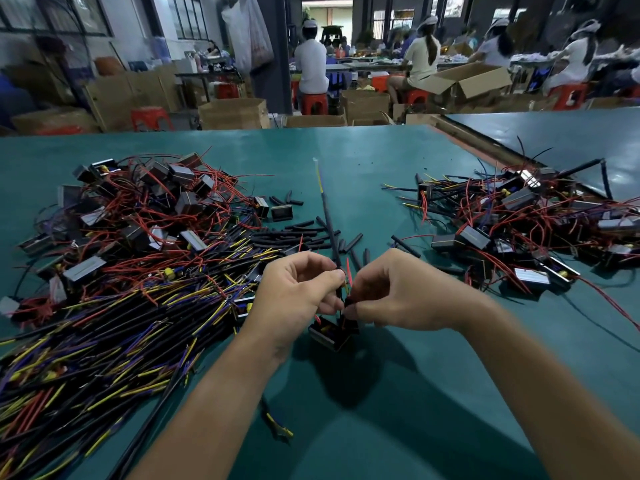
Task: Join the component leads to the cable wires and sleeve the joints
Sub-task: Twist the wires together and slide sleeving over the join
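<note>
Left hand (294, 292) pinches the near end of a black cable (329, 223); right hand (398, 292) pinches wires just above a small black transformer (329, 336) that sits below both sets of fingertips. The cable's long axis runs away from the person across the green table (363, 157), its yellow and blue wires (318, 176) pointing to the far edge. Loose cables (104, 341) and red-leaded transformers (145, 206) lie left, short black sleeves (304, 233) centre, a further heap (519, 223) right. Behind is a workshop with seated workers (311, 64), cardboard boxes (232, 112) and red stools (313, 102).
</note>
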